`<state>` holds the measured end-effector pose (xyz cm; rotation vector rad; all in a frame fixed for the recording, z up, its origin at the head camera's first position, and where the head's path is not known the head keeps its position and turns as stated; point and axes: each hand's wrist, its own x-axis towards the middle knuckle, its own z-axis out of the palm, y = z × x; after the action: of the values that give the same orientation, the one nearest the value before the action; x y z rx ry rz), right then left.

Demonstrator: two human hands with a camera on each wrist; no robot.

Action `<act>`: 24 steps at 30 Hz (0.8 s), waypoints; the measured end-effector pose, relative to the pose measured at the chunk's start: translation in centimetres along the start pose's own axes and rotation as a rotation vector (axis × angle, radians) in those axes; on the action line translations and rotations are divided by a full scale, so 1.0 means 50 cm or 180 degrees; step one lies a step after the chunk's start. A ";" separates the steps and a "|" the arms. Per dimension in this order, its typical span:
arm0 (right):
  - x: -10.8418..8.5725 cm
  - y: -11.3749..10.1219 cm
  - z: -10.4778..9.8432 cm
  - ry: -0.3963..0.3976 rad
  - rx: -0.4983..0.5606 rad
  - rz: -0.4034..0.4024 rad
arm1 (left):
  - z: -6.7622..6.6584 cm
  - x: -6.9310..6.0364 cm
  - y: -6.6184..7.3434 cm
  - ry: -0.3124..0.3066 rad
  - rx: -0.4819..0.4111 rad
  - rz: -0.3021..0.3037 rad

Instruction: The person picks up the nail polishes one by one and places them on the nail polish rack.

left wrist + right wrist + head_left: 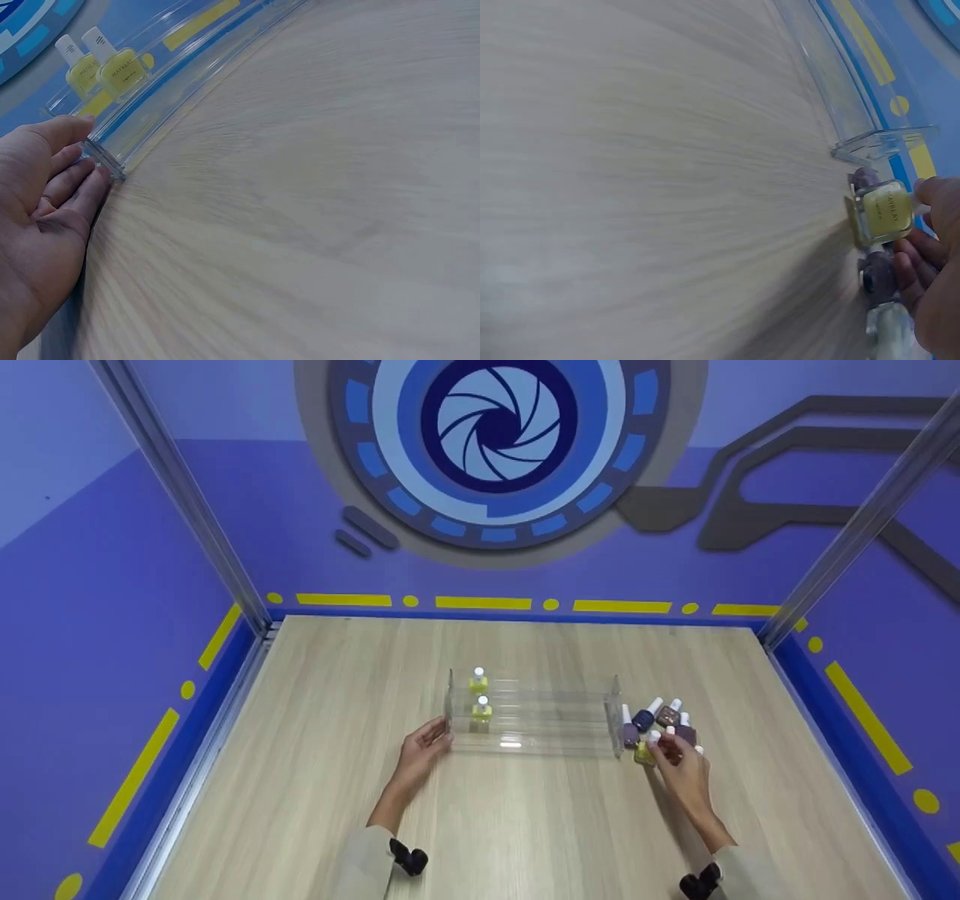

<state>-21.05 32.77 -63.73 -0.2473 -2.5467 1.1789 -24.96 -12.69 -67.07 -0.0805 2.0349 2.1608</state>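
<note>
A clear stepped display rack (555,720) stands mid-table. Two yellow nail polish bottles with white caps stand on its left side, the upper bottle (478,682) behind the lower bottle (481,709). My left hand (421,754) holds the rack's left end panel (105,156), with the thumb near its edge and the fingers against its outer side. To the right of the rack, my right hand (684,772) pinches the white cap of another yellow nail polish bottle (886,212). That bottle is tilted, and whether its base touches the table is unclear.
Beside the rack's right end, several dark bottles lie clustered, among them a purple bottle (631,735), a navy bottle (643,720) and a brown bottle (668,715). A pale bottle (891,330) shows in the right wrist view. Blue walls surround the wooden table (525,825).
</note>
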 end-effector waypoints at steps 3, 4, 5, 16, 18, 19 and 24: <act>-0.008 0.006 0.005 0.0070 0.0020 -0.0105 | -0.001 0.000 0.000 0.0017 0.0015 0.0019; -0.010 0.007 0.006 0.0081 0.0043 -0.0126 | -0.001 -0.001 0.000 0.0018 0.0015 0.0035; -0.011 0.007 0.006 0.0088 0.0071 -0.0127 | -0.002 -0.001 0.000 0.0013 0.0014 0.0052; -0.021 -0.015 -0.004 0.0047 0.0626 0.0353 | -0.002 -0.005 0.002 -0.0010 0.0005 0.0050; -0.019 -0.022 -0.006 0.0087 0.0708 0.0358 | -0.002 -0.005 0.004 -0.0021 -0.0022 0.0030; -0.017 -0.025 -0.007 0.0111 0.0752 0.0360 | -0.001 -0.006 0.004 -0.0025 -0.0042 0.0017; -0.008 -0.039 -0.007 0.0207 0.0865 0.0405 | 0.002 -0.005 0.002 -0.0009 -0.0024 -0.0025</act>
<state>-20.61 31.66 -62.11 -0.3787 -2.3105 1.5205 -24.72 -12.61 -66.91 -0.0861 2.0216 2.1631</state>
